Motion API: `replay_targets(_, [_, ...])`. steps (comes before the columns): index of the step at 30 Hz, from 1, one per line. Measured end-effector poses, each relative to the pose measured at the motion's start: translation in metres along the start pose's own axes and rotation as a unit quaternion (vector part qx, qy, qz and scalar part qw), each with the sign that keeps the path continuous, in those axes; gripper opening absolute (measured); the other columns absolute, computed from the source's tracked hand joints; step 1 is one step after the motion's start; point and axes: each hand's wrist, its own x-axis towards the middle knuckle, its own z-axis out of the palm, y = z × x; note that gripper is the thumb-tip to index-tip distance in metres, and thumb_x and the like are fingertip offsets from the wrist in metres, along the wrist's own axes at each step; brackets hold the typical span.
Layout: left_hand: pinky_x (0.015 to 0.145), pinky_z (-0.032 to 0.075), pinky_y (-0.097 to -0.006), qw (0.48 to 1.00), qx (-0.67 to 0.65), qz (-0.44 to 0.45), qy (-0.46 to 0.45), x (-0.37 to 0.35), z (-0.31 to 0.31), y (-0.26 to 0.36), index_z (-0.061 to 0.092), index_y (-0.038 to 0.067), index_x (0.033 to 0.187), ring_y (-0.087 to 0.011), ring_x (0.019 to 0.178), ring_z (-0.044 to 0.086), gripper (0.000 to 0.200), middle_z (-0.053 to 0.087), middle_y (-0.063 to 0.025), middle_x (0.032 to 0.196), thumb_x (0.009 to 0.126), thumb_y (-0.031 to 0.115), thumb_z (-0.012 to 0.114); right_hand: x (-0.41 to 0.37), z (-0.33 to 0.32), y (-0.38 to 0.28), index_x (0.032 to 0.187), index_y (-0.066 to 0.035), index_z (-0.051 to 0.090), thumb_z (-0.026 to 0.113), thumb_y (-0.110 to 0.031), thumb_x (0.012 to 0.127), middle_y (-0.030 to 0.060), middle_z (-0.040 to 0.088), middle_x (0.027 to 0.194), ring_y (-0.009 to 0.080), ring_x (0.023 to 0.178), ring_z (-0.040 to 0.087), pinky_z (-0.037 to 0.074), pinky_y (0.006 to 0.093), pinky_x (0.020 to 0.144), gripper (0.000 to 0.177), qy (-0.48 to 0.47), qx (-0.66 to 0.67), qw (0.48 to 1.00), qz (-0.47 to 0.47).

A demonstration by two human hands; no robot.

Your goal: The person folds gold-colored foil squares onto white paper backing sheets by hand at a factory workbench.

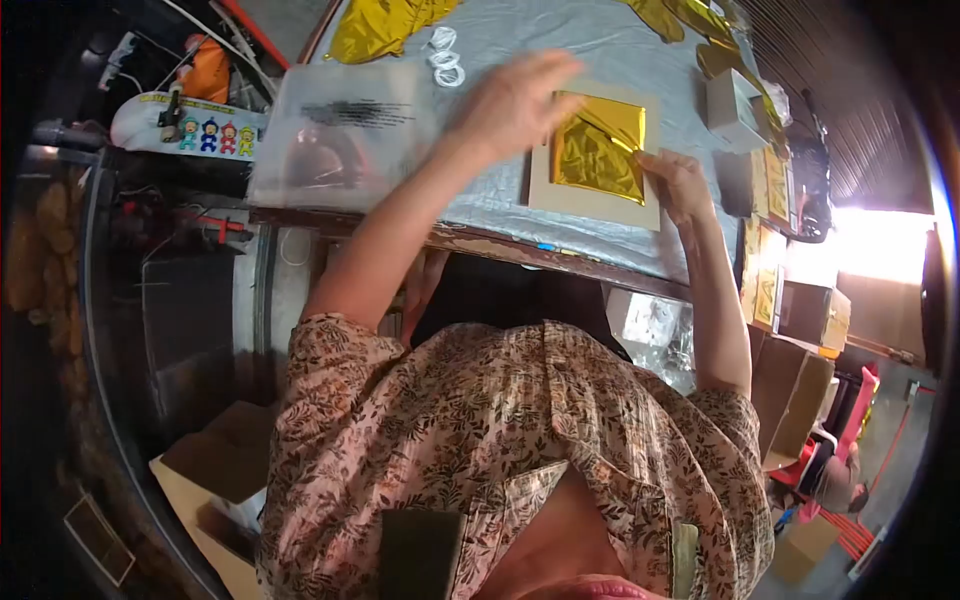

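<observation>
A square of shiny gold foil (600, 165), wrinkled in its lower part, lies on a beige cardboard sheet (590, 205) on the table. At the foil's right edge, my right hand (678, 182) is closed, pinching the foil between thumb and fingers. My left hand (522, 100) is over the upper left side of the cardboard, slightly smeared by motion. Its fingers stretch apart toward the foil's top left corner, and I see nothing held in them. Whether its fingertips touch the foil cannot be made out.
A clear plastic bag (345, 135) with dark print lies at the table's left. Looped white cord (445, 58) and gold foil (385, 28) lie farther back. A white box (738, 108) stands at the right, near cartons (768, 275). The table's front edge (480, 240) is near my body.
</observation>
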Motion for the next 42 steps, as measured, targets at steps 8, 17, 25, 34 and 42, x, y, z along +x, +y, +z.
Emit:
replay_targets(8, [0.081, 0.056, -0.0449, 0.909, 0.28, -0.304, -0.057, 0.035, -0.111, -0.113, 0.082, 0.016, 0.096, -0.0345, 0.094, 0.073, 0.034, 0.077, -0.0148, 0.101, 0.082, 0.045, 0.075, -0.033, 0.015, -0.002, 0.097, 0.004, 0.075, 0.068, -0.004, 0.095, 0.0095, 0.075, 0.092, 0.0139, 0.08, 0.068, 0.051, 0.025, 0.073, 0.011, -0.026, 0.096, 0.992, -0.083])
replay_targets(17, [0.09, 0.055, -0.0424, 0.854, 0.377, -0.298, -0.2, 0.071, -0.087, -0.139, 0.077, 0.006, 0.112, -0.0321, 0.103, 0.071, 0.043, 0.074, -0.0197, 0.111, 0.086, 0.041, 0.077, -0.049, 0.017, -0.004, 0.089, 0.003, 0.077, 0.076, -0.005, 0.091, 0.0076, 0.074, 0.082, 0.0108, 0.064, 0.064, 0.05, 0.0251, 0.061, 0.008, 0.043, 0.104, 0.99, -0.081])
replay_targets(25, [0.079, 0.057, -0.0381, 0.963, -0.097, -0.236, -0.09, 0.056, -0.073, -0.014, 0.08, 0.007, 0.097, -0.0266, 0.087, 0.073, 0.032, 0.077, -0.0144, 0.094, 0.084, 0.036, 0.079, -0.052, 0.015, 0.003, 0.089, 0.003, 0.077, 0.076, -0.005, 0.092, 0.007, 0.074, 0.081, 0.0097, 0.063, 0.063, 0.047, 0.023, 0.059, 0.008, 0.059, 0.119, 0.985, -0.112])
replay_targets(34, [0.105, 0.038, -0.0425, 0.991, 0.042, -0.009, -0.124, 0.0, -0.052, 0.055, 0.081, 0.014, 0.097, -0.0203, 0.122, 0.055, 0.016, 0.063, 0.0042, 0.134, 0.085, 0.023, 0.076, -0.069, 0.015, -0.012, 0.1, 0.004, 0.076, 0.072, -0.007, 0.095, 0.0107, 0.077, 0.091, 0.0136, 0.073, 0.07, 0.055, 0.0258, 0.067, 0.014, 0.003, 0.158, 0.982, -0.1])
replay_targets(42, [0.116, 0.028, -0.0522, 0.996, 0.084, 0.013, -0.029, -0.007, -0.027, 0.07, 0.081, 0.016, 0.106, -0.0308, 0.145, 0.04, 0.02, 0.051, 0.0022, 0.155, 0.088, 0.021, 0.074, -0.071, 0.038, -0.005, 0.102, 0.004, 0.076, 0.074, -0.007, 0.093, 0.0089, 0.077, 0.095, 0.0118, 0.079, 0.07, 0.054, 0.025, 0.076, 0.014, 0.012, 0.165, 0.977, -0.132])
